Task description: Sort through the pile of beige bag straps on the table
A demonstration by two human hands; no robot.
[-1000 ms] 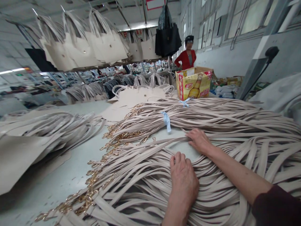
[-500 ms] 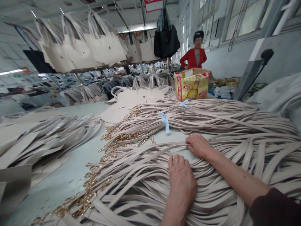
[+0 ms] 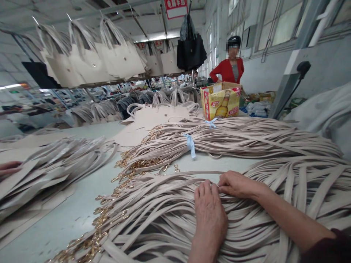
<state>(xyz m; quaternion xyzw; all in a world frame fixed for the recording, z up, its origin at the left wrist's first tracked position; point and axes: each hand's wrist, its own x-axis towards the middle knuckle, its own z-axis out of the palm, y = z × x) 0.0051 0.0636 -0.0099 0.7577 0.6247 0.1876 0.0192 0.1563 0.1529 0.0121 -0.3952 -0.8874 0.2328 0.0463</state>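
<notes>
A wide heap of long beige bag straps [image 3: 255, 226] with gold snap hooks [image 3: 100, 215] at their left ends covers the near side of the table. My left hand [image 3: 210, 210] lies over the top of the heap, its fingers curled down around several straps. Just beside its fingertips, my right hand [image 3: 234, 184] is closed in a pinch on straps at the far edge of the heap. Its fingertips are partly hidden. Behind lie strap bundles tied with light blue ties [image 3: 189, 144]. One loose snap hook [image 3: 177, 168] rests on the bare tabletop.
Stacked beige bag pieces [image 3: 41, 175] lie at left, where another person's hand [image 3: 9, 168] reaches in. Beyond the bundles stand a yellow carton [image 3: 222, 104] and a person in red [image 3: 229, 69]. Beige bags [image 3: 120, 54] hang overhead; a slanted metal post [image 3: 287, 80] rises at right.
My right hand has come down and nearer, close against my left fingertips. My left hand has stayed on the heap. Another person's hand has appeared at the left edge.
</notes>
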